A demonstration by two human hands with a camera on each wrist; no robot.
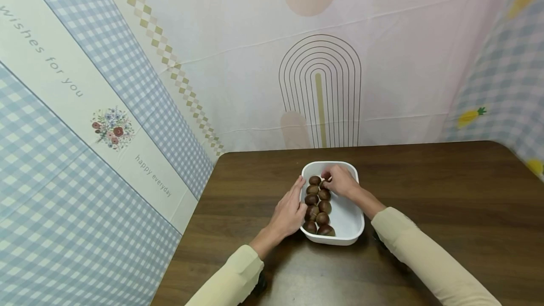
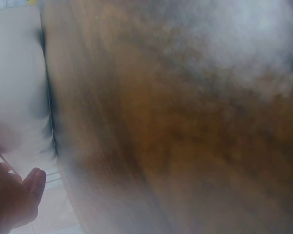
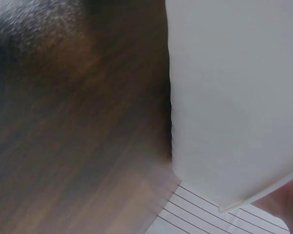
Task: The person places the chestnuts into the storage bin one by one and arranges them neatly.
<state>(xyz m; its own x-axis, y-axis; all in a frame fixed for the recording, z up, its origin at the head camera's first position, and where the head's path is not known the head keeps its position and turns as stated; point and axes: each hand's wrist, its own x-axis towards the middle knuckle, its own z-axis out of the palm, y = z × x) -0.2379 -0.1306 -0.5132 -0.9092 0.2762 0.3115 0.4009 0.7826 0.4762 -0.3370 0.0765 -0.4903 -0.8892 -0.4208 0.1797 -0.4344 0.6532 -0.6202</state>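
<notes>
A white rectangular tray [image 1: 346, 218] stands on the table, with several brown chestnuts [image 1: 324, 207] set in two columns along its left side. My left hand [image 1: 290, 210] rests against the tray's left wall, its fingers stretched along the rim. Reaching in over the right rim, my right hand [image 1: 342, 183] pinches a chestnut [image 1: 323, 185] at the far end of the right column; its fingers partly cover it. The left wrist view catches some fingers [image 2: 35, 184] beside the tray's outer wall [image 2: 17, 73]. In the right wrist view, the tray wall [image 3: 234, 97] hides most of the hand.
The dark brown wooden table [image 1: 446, 202] extends on both sides of the tray. Behind it hangs a pale printed cloth [image 1: 246, 84], with a blue checked cloth [image 1: 55, 192] on the left. Inside the tray, its white bottom shows right of the chestnuts.
</notes>
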